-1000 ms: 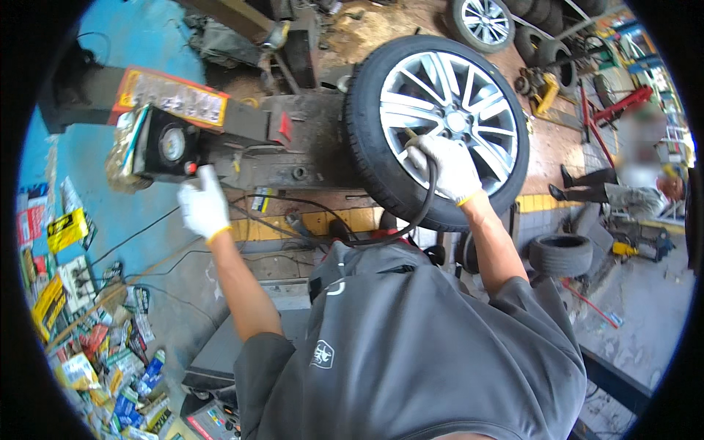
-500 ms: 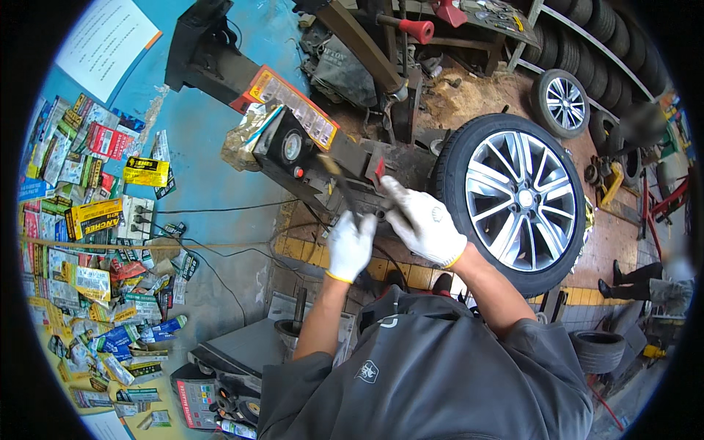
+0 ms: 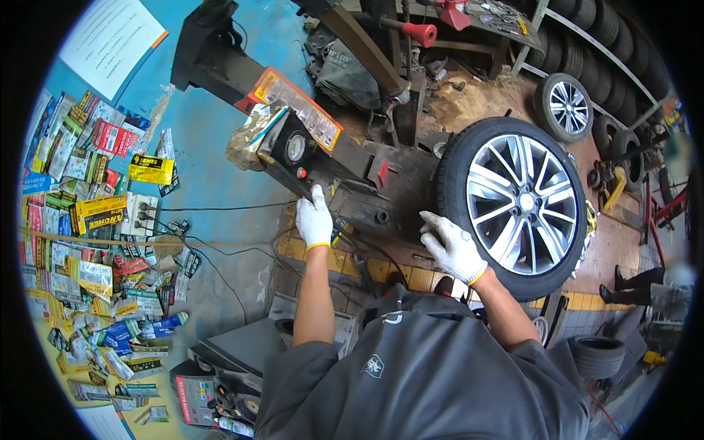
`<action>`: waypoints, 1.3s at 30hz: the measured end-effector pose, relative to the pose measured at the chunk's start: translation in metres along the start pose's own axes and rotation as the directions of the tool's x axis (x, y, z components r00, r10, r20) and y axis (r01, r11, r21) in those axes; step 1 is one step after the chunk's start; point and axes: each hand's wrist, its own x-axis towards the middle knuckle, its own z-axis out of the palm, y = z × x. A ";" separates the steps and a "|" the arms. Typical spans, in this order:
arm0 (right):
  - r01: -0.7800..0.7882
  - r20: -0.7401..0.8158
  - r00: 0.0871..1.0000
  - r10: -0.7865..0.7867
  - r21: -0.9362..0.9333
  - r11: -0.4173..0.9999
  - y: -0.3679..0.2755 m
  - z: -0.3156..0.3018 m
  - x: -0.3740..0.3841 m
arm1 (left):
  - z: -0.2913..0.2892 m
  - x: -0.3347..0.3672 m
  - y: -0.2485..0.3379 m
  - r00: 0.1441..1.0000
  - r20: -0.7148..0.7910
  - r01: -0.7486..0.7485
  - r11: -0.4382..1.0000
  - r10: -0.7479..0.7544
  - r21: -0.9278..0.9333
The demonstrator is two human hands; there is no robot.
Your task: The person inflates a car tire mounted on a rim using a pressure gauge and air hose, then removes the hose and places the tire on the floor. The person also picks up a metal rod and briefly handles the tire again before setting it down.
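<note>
My left hand (image 3: 314,220), in a white knit glove, is beside a black box with a round gauge (image 3: 295,147) and a red button (image 3: 301,173). One finger stretches up toward the box; I see nothing in the hand. A yellow-and-black object (image 3: 338,230) shows just right of it, too small to name. My gloved right hand (image 3: 451,248) is held open, fingers apart, at the near left edge of a large wheel (image 3: 526,202) with a silver multi-spoke rim and black tyre. Between the hands runs the dark metal body of a machine (image 3: 396,192).
Torn colourful packets (image 3: 110,271) cover the left side. Black cables (image 3: 227,208) cross the floor toward the machine. A second wheel (image 3: 568,106) lies farther back, near a rack of tyres (image 3: 609,55). Another person's legs (image 3: 634,282) show at right. A machine with a panel (image 3: 196,400) stands lower left.
My hands have moved apart, the left toward the gauge box, the right toward the wheel. The dark, brass-tipped tool that was at my left hand is no longer there.
</note>
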 end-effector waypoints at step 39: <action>-0.307 0.071 0.910 0.407 -0.544 0.781 0.176 -0.094 -0.080 | 0.095 -0.230 0.029 0.539 0.792 0.460 0.687 0.287 -0.563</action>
